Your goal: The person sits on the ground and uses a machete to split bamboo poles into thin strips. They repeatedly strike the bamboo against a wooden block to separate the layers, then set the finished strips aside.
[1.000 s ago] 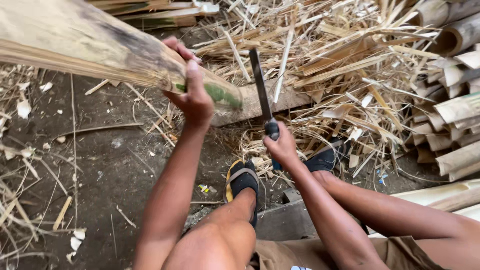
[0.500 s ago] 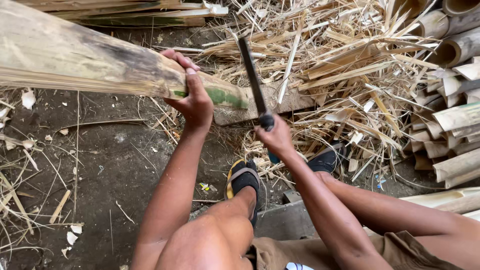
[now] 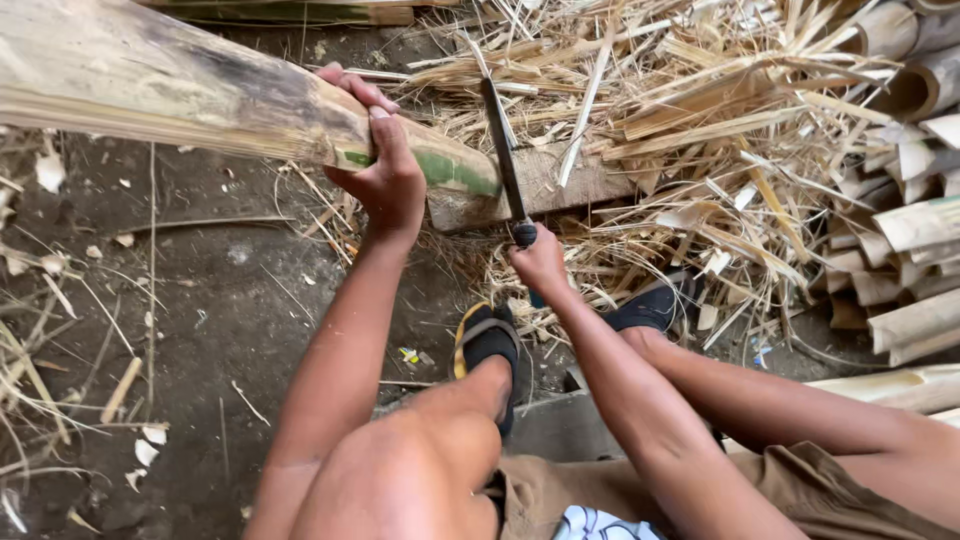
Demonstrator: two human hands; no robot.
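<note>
We grip a thick bamboo pole (image 3: 200, 95) with our left hand (image 3: 385, 170); it looks weathered tan, dark-stained, green near its end on a wooden block (image 3: 545, 185). Our right hand (image 3: 540, 262) clasps a dark blade (image 3: 503, 150) just beside that end.

Tan bamboo pole (image 3: 200, 85) with green end, dark blade (image 3: 503, 145), black sandals (image 3: 488, 340).

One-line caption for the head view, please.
Left hand steadies a bamboo pole on a wooden block; right hand grips a long knife.
</note>
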